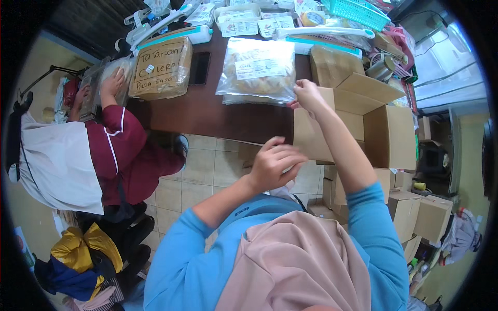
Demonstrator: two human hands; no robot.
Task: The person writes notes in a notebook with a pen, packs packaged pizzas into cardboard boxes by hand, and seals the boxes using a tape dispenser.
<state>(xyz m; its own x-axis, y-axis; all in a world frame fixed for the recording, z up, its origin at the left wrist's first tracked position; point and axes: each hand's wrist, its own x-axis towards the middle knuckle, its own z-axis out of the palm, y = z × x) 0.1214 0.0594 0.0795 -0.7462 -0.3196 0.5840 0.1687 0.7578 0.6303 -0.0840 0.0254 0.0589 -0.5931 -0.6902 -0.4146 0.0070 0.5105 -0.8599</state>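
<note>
My right hand (310,98) is at the lower right corner of a clear plastic bag (261,83), pinching its edge. Inside the bag is a round, flat, pale food, seemingly a pizza, behind a white printed label (260,69). At least one more clear bag (256,100) shows beneath it on the dark brown table (218,122). Over the table's front edge, close to my body, my left hand (277,162) is raised with loosely bent fingers and holds nothing; it is slightly blurred. Right of the bags stands an open cardboard box (395,136), partly covered by my right forearm.
A co-worker (120,151) at the left has both hands on plastic packs. Between us are a taped carton (160,70) bearing handwriting and a phone (200,68). Heat sealers (327,35), labels (238,23) and a turquoise basket (356,13) line the back. Boxes (402,210) are stacked at right.
</note>
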